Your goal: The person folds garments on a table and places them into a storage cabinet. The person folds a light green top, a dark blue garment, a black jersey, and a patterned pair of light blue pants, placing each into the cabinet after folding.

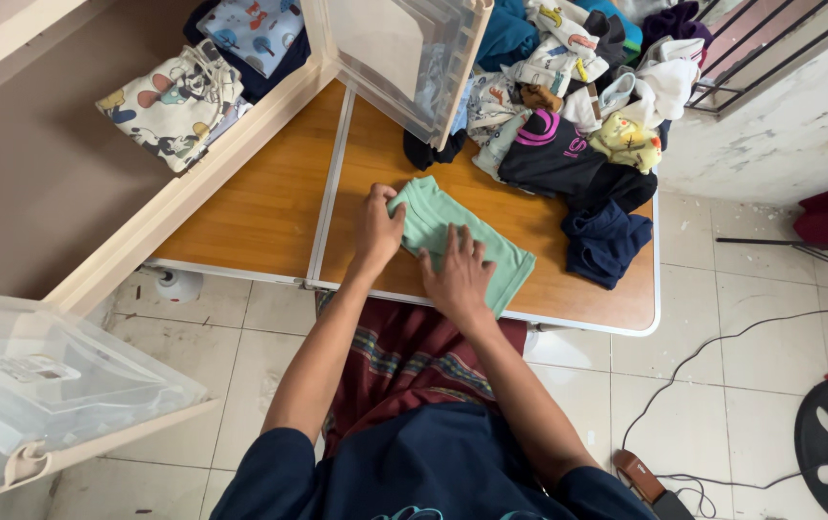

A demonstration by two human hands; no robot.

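A mint green cloth (462,236) lies folded near the front edge of a wooden table (269,212), in the middle of the frame. The left hand (378,229) sits at the cloth's upper left end, fingers curled down onto its edge, pinching or pressing it; which of the two cannot be told. The right hand (458,274) lies flat on the middle of the cloth, fingers spread wide, holding nothing. To the upper right of the cloth a pile of clothes (568,87) covers the far side of the table, with a black shirt (558,154) bearing pink print at its front and a dark blue garment (604,241) lying just right of the cloth, near the table's right edge. A clear plastic drawer (404,58) stands at the top centre, touching the pile. In the upper left, a printed folded garment (175,104) rests in an open drawer (48,183). Another clear drawer (57,385) juts in at the lower left, above the tiled floor (722,385).
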